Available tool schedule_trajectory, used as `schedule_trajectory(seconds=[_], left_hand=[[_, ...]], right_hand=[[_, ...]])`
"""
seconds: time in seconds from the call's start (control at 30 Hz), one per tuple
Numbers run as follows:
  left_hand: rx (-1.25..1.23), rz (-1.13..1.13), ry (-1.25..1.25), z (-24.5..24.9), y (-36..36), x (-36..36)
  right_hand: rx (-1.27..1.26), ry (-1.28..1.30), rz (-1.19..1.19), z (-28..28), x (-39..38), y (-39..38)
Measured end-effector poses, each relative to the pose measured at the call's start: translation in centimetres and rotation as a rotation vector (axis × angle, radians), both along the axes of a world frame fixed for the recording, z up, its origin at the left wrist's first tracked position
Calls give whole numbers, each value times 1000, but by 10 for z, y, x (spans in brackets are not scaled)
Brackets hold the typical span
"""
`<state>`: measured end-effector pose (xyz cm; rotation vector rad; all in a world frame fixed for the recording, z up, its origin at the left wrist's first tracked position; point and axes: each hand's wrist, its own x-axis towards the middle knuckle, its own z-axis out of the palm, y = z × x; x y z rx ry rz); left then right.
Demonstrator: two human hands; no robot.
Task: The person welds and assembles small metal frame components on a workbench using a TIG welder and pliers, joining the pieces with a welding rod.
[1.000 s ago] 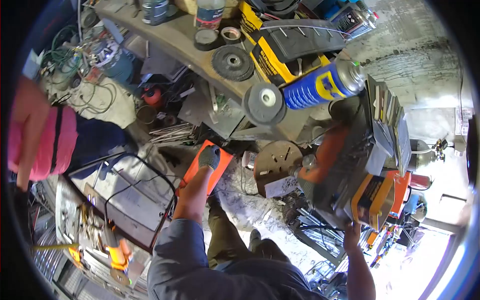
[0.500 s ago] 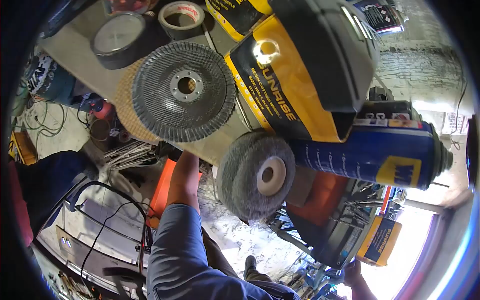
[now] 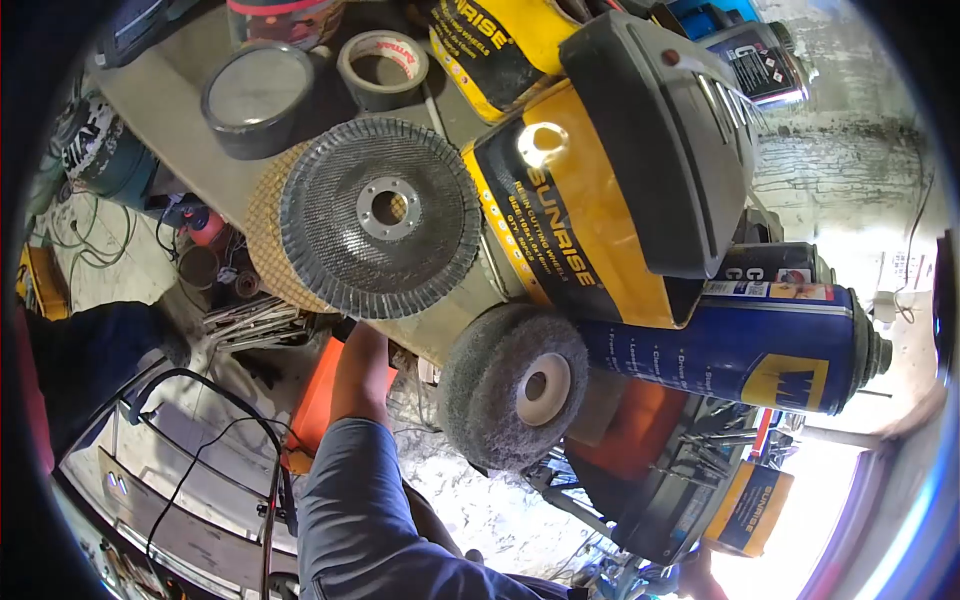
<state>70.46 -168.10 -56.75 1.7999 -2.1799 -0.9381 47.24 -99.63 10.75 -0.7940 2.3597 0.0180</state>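
My left forearm point(image 3: 360, 385), in a blue-grey sleeve point(image 3: 350, 480), reaches up behind the edge of a board; the hand itself is hidden there. A grey flap disc point(image 3: 380, 218) lies on the board just above that wrist. To its lower right stands a grey fibrous polishing wheel point(image 3: 512, 390) with a pale hub. At the lower right, my right hand point(image 3: 700, 577) is closed at the lower edge of a yellow and black Sunrise box point(image 3: 750, 508). Its fingers show only dimly against the glare.
The board point(image 3: 175, 130) carries tape rolls point(image 3: 383, 70), a large Sunrise cutting-wheel box point(image 3: 550, 200) under a dark grey case point(image 3: 660, 140), and a blue WD-40 can point(image 3: 720, 345). Metal rods point(image 3: 262, 322) and a tubular frame point(image 3: 200, 375) lie lower left.
My view has shifted, so the things on the board sit lower in the picture. The small Sunrise box and my right hand appear slightly lower; my left arm still reaches behind the board.
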Motion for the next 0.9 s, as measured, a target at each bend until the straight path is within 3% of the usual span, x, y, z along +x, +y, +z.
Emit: schedule_trajectory(seconds=[0.2,0.33,0.37,0.47,0.5,0.53,0.6,0.67,0.73,0.77,0.83,0.87,0.9], left_hand=[[-135,121,46,3,23,17],[-192,288,254,6,57,55],[-113,357,405,6,68,69],[452,728,1312,16,95,101],[610,874,1507,62,104,111],[646,784,1696,90,113,121],[708,556,2063,135,129,140],[851,546,2080,183,147,154],[920,449,2103,260,168,164],[688,390,1807,245,185,165],[443,243,1436,218,219,175],[645,224,1586,215,237,178],[861,225,1708,234,252,179]], right_hand=[[-141,-116,15,-2,5,-35],[-264,-192,16,-10,11,-57],[-302,-218,10,-13,14,-64],[-470,-337,-43,-21,29,-88],[-529,-377,-58,-23,33,-96],[-566,-399,-51,-24,37,-103],[-528,-248,202,-32,24,-94],[-536,-187,178,-44,17,-85],[-488,-113,119,-37,41,-122],[-623,-65,99,-41,58,-144],[-663,-57,47,-49,64,-158],[-570,-100,12,-51,58,-155],[-721,48,111,-90,47,-139]])
